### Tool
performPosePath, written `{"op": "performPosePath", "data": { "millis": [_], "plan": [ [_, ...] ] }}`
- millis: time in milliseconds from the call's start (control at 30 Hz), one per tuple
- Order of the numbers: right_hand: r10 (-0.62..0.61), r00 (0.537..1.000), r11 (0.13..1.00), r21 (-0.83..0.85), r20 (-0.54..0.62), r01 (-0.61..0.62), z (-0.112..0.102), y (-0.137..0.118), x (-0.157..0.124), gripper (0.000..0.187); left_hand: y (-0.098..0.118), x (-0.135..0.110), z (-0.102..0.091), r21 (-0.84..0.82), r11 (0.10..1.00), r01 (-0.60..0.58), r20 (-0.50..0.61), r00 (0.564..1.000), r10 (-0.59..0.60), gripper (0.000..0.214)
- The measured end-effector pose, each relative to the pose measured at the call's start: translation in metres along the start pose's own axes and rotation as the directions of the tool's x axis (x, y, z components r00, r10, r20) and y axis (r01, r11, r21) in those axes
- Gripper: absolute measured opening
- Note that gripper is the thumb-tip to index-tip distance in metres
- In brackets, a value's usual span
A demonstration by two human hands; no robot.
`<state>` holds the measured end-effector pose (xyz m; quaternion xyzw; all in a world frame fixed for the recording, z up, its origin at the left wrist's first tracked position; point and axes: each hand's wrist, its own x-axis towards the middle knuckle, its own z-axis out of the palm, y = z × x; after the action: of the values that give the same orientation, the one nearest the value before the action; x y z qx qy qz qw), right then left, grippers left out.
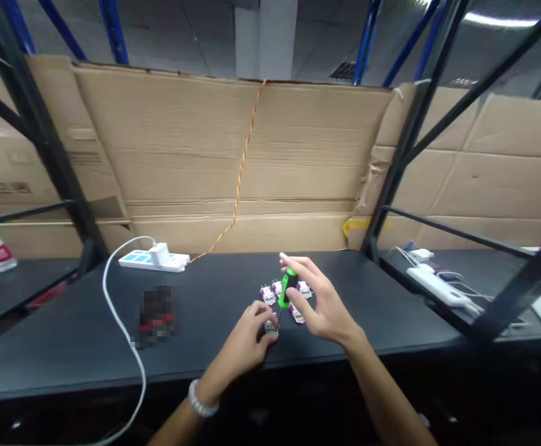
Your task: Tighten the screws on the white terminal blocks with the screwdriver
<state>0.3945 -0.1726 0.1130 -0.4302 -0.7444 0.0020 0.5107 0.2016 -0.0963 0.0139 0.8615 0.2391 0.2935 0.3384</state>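
My right hand (319, 303) grips a screwdriver (283, 301) with a green and black handle, its shaft slanting down toward a small white part (272, 332). That part sits on the dark table under my left hand (247, 337), whose fingers close around it and hold it down. The fingers partly cover the part, so where the screwdriver tip meets it is hard to make out. Just beyond my hands lie several similar white and purple parts (267, 295), and another (297, 314) rests beside my right hand.
A white power strip (173, 262) with a plugged-in adapter lies at the back left, its white cable (121, 325) running to the front edge. A blurred dark object (156, 313) sits nearby. Cardboard (182, 155) walls the back, and black posts (398, 167) stand at both sides.
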Motion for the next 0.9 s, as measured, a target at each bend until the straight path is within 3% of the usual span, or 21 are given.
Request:
{"op": "performPosePath", "data": {
  "millis": [100, 167, 233, 400, 567, 700, 767, 900],
  "plan": [
    [0.002, 1.000, 0.997, 0.079, -0.005, -0.002, 0.0014, 0.0013, -0.0004, 0.044, 0.0002, 0.0006, -0.0001, -0.002, 1.000, 0.002, 0.004, 1.000, -0.002, 0.016],
    [0.015, 0.995, 1.000, 0.011, -0.094, -0.014, 0.0023, 0.0021, -0.0002, 0.031, 0.0006, 0.0010, -0.0002, 0.003, 1.000, -0.003, 0.007, 1.000, 0.003, 0.014],
    [0.016, 0.990, 0.997, -0.070, -0.140, -0.027, 0.0016, 0.0016, 0.0000, 0.034, 0.0013, 0.0013, -0.0003, 0.005, 1.000, -0.003, 0.004, 1.000, 0.003, 0.014],
    [0.023, 0.999, 0.996, 0.081, 0.032, -0.025, -0.0055, -0.0018, -0.0004, 0.048, 0.0026, 0.0006, -0.0008, -0.006, 1.000, -0.008, 0.000, 1.000, 0.008, 0.015],
    [0.044, 0.993, 0.997, -0.059, -0.107, -0.051, -0.0057, -0.0021, 0.0013, 0.030, 0.0025, 0.0001, -0.0015, 0.011, 1.000, -0.001, 0.002, 1.000, 0.001, 0.014],
    [0.013, 0.999, 0.999, 0.030, 0.034, -0.014, -0.0065, -0.0035, 0.0017, 0.048, 0.0018, 0.0006, -0.0016, 0.005, 1.000, -0.004, 0.006, 1.000, 0.004, 0.015],
    [0.014, 0.998, 0.996, 0.083, 0.058, -0.019, -0.0066, -0.0029, 0.0018, 0.047, 0.0015, 0.0008, -0.0016, 0.005, 1.000, -0.010, 0.009, 1.000, 0.010, 0.015],
    [0.034, 0.995, 0.997, -0.071, -0.094, -0.040, -0.0054, -0.0013, 0.0021, 0.028, 0.0005, 0.0011, -0.0012, 0.010, 1.000, -0.020, 0.002, 1.000, 0.020, 0.014]
  ]
}}
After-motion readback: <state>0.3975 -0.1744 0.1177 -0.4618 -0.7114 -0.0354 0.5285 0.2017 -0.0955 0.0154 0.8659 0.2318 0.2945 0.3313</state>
